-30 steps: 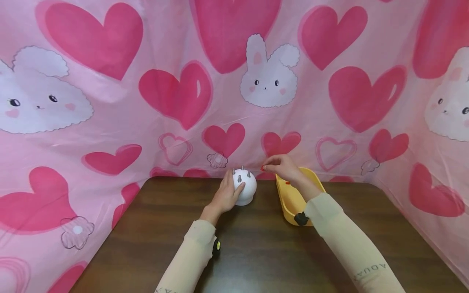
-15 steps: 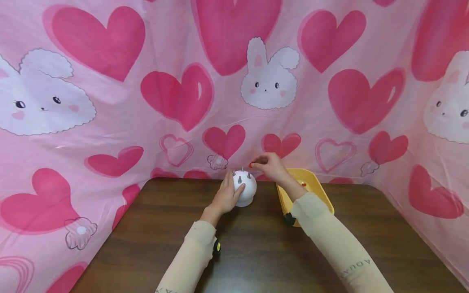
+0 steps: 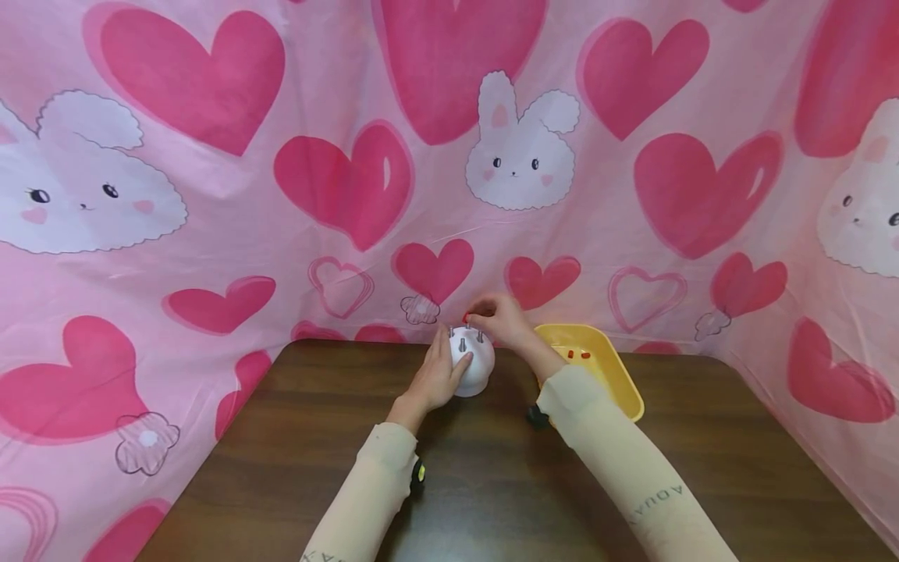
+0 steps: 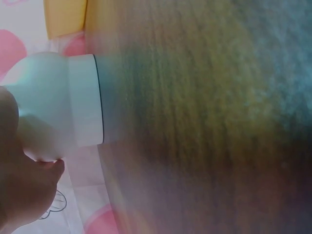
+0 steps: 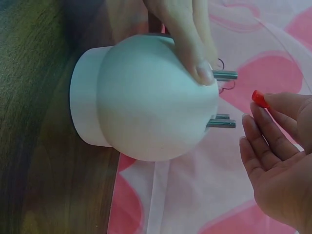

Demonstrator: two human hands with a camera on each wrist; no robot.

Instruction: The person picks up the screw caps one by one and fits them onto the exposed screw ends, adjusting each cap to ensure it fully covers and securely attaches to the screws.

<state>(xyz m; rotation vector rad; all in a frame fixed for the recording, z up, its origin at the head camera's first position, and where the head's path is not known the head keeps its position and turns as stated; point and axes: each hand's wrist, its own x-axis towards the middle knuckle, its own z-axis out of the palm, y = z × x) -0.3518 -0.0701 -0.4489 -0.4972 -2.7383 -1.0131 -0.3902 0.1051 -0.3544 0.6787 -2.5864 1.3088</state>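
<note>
A white ball-shaped body (image 5: 156,97) on a short round base stands on the table, with several metal pegs (image 5: 225,75) sticking up from its top. My left hand (image 3: 434,376) grips the ball's left side, thumb across the front; its fingers are partly hidden behind. In the right wrist view, my right hand (image 5: 278,141) pinches a small red piece (image 5: 260,99) between thumb and index finger, the other fingers spread. That piece is just off the peg ends, apart from them in this view. In the head view it appears above the back peg.
To the right of the ball is a yellow tray (image 3: 627,384) with two small red pieces (image 3: 586,355) in it; my right forearm covers part of its left side. A pink curtain with hearts and rabbits (image 3: 520,172) hangs behind the brown wooden table (image 3: 477,484).
My right hand has moved left from beside the tray to above the ball, carrying the red piece. More of the tray now shows. My left hand has stayed on the ball.
</note>
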